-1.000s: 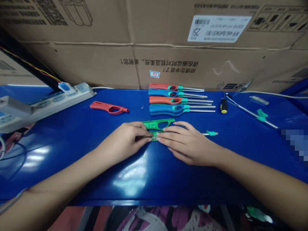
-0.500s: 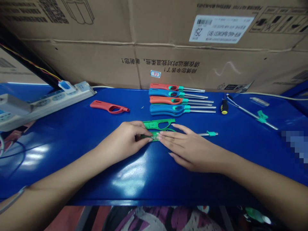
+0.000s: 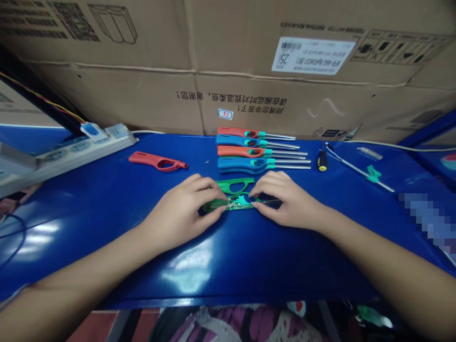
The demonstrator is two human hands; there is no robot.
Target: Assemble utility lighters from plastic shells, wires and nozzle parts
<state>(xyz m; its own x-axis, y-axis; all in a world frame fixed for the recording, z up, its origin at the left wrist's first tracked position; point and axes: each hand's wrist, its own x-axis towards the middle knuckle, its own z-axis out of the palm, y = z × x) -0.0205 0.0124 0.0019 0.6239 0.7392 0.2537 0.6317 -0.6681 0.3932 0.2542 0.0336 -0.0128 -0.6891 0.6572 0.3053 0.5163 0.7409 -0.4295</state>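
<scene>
An opened green lighter (image 3: 238, 206) lies on the blue table, its inner parts and turquoise trigger (image 3: 245, 200) showing. My left hand (image 3: 188, 204) is closed on its handle end, thumb in front and fingers behind. At the other end, my right hand (image 3: 294, 202) pinches it near the trigger; the metal tube is mostly hidden by this hand. Just behind lies the loose green half shell (image 3: 235, 184), with a finger-hole at its right end. My left fingers partly cover its left end.
Several red, blue and orange lighters (image 3: 245, 165) lie in a row behind. A red shell (image 3: 156, 160) and tiny metal bits (image 3: 207, 162) are to the left. A screwdriver (image 3: 322, 161) and a metal tube (image 3: 359, 166) lie right. A power strip (image 3: 85, 147) and cardboard box (image 3: 142, 99) border the table.
My right hand has drawn back to the right from the lighter's middle and curled its fingers, uncovering the turquoise trigger. My left hand stays at the handle. The view has shifted slightly.
</scene>
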